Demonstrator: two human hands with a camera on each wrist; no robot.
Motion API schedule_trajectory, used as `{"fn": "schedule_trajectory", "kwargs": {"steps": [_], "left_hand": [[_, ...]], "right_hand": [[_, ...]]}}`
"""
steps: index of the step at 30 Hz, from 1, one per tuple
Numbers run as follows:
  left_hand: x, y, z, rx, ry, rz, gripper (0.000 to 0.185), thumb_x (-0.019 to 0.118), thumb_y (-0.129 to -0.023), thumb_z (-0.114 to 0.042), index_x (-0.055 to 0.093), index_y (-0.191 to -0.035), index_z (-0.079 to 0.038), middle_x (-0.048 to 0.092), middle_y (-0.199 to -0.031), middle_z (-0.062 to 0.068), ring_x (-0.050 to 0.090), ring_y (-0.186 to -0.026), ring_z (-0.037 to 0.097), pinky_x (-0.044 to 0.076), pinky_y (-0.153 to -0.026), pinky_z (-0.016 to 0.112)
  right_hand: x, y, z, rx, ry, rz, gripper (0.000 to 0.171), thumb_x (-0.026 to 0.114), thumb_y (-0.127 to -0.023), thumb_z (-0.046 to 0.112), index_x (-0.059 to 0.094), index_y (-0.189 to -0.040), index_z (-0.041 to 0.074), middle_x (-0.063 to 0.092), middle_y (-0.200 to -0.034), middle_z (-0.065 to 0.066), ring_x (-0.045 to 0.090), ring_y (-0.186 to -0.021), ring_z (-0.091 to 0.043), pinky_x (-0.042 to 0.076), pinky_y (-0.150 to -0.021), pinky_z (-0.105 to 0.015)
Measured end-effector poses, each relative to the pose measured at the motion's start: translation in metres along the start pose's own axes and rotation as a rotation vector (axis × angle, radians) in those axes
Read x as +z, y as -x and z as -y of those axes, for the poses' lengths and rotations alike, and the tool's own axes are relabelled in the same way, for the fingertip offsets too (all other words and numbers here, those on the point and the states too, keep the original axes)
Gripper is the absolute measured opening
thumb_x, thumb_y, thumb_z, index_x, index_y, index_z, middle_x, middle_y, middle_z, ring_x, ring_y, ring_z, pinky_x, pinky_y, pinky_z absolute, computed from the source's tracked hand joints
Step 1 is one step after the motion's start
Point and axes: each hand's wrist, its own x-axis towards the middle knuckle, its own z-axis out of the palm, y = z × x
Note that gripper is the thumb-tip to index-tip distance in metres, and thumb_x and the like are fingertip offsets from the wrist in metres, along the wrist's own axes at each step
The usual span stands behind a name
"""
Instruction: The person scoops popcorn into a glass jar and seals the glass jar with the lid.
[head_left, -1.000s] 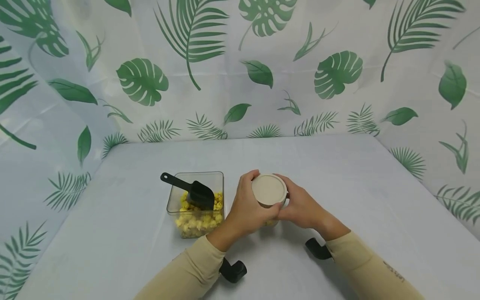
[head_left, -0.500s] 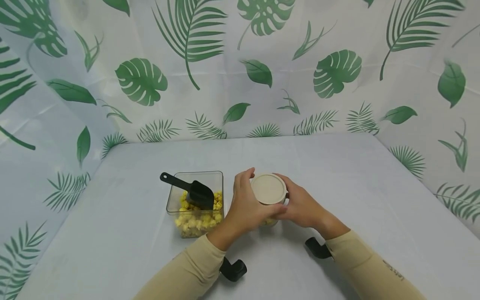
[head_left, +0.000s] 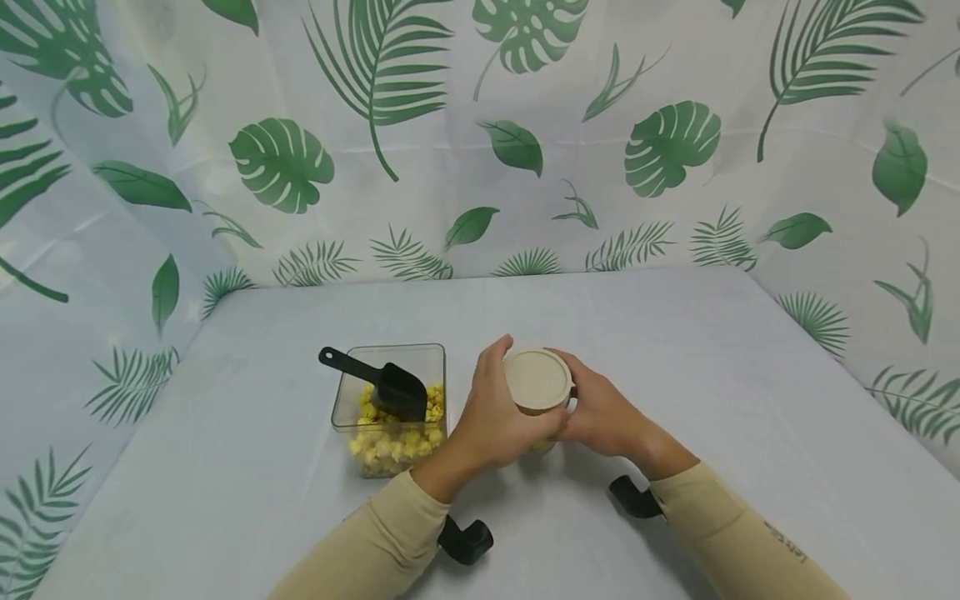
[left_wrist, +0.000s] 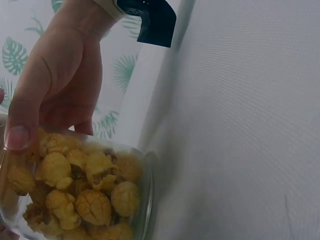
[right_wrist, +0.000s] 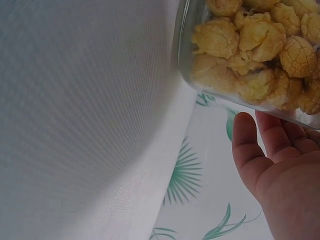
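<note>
A clear jar [left_wrist: 115,200] of popcorn with a round beige lid [head_left: 537,379] stands upright on the table in the head view. My left hand [head_left: 498,417] grips it from the left, its thumb across the front just under the lid's edge. From the right, my right hand [head_left: 603,412] holds the upper part of the same jar. Both wrist views show the jar [right_wrist: 260,55] close up, with popcorn behind its clear wall. In the head view the hands hide most of the jar's body.
Left of the jar stands a clear square container [head_left: 341,412] partly filled with popcorn [head_left: 393,446]. A black scoop [head_left: 401,390] lies in it, handle over the rim. Black wrist mounts [head_left: 467,542] jut out beneath the forearms. A leaf-patterned curtain [head_left: 450,150] surrounds the white table [head_left: 225,500].
My left hand's fingers and thumb have shifted slightly around the lid's edge. The right hand, jar and square container stay nearly where they were.
</note>
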Motion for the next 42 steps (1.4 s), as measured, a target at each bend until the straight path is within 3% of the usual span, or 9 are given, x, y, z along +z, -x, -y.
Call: {"fn": "schedule_trajectory", "kwargs": {"steps": [5,10,15,22,27,36,42], "left_hand": [[0.003,-0.001,0.001,-0.042,0.003,-0.068,0.107,0.088,-0.074,-0.039,0.026,-0.153,-0.003,0.035,-0.143,0.014,0.044,-0.124,0.027,0.046,-0.094,0.049],[0.000,0.000,0.002,0.013,0.010,-0.008,0.094,0.077,-0.081,-0.030,0.026,-0.153,-0.002,0.035,-0.146,0.016,0.048,-0.120,0.026,0.047,-0.094,0.045],[-0.002,0.000,0.002,0.023,0.028,0.029,0.093,0.073,-0.082,-0.030,0.023,-0.155,-0.003,0.032,-0.150,0.016,0.049,-0.121,0.027,0.047,-0.095,0.045],[0.007,-0.003,0.000,-0.034,0.012,-0.063,0.103,0.088,-0.074,-0.036,0.028,-0.152,-0.003,0.038,-0.142,0.012,0.048,-0.117,0.025,0.047,-0.091,0.046],[0.011,-0.004,-0.002,-0.014,-0.050,-0.113,0.096,0.088,-0.074,-0.035,0.036,-0.147,0.000,0.045,-0.136,0.014,0.052,-0.113,0.027,0.049,-0.088,0.046],[0.005,-0.005,-0.004,0.064,-0.080,-0.074,0.084,0.086,-0.078,-0.026,0.042,-0.143,0.002,0.048,-0.135,0.017,0.055,-0.110,0.029,0.051,-0.086,0.044],[0.003,-0.004,-0.001,0.051,-0.035,-0.027,0.089,0.083,-0.081,-0.027,0.033,-0.150,0.001,0.044,-0.142,0.017,0.053,-0.115,0.028,0.049,-0.091,0.046]], "right_hand": [[0.000,0.001,-0.001,0.008,-0.003,-0.012,0.090,0.083,-0.074,0.018,0.038,-0.150,0.001,0.054,-0.138,-0.016,0.056,-0.118,-0.031,0.048,-0.094,-0.050],[0.000,0.001,-0.001,0.023,-0.003,0.002,0.092,0.084,-0.074,0.021,0.036,-0.151,0.002,0.052,-0.141,-0.015,0.052,-0.125,-0.031,0.044,-0.099,-0.055],[0.000,0.001,-0.002,0.014,0.003,0.009,0.093,0.084,-0.076,0.023,0.035,-0.151,0.001,0.051,-0.142,-0.016,0.050,-0.127,-0.032,0.042,-0.102,-0.057],[0.001,0.002,-0.004,-0.001,-0.010,-0.011,0.089,0.083,-0.075,0.017,0.037,-0.149,-0.002,0.052,-0.139,-0.019,0.055,-0.120,-0.034,0.048,-0.095,-0.052],[0.001,0.001,-0.004,0.000,-0.015,-0.021,0.088,0.084,-0.073,0.015,0.040,-0.148,0.000,0.055,-0.137,-0.017,0.055,-0.120,-0.033,0.046,-0.095,-0.052],[-0.002,-0.002,-0.007,0.014,-0.038,0.012,0.087,0.083,-0.073,0.015,0.040,-0.148,0.004,0.056,-0.136,-0.015,0.054,-0.123,-0.033,0.047,-0.093,-0.049],[-0.002,-0.002,-0.007,0.032,-0.048,0.029,0.089,0.083,-0.074,0.017,0.038,-0.150,0.004,0.054,-0.137,-0.015,0.053,-0.124,-0.033,0.045,-0.096,-0.052]]}}
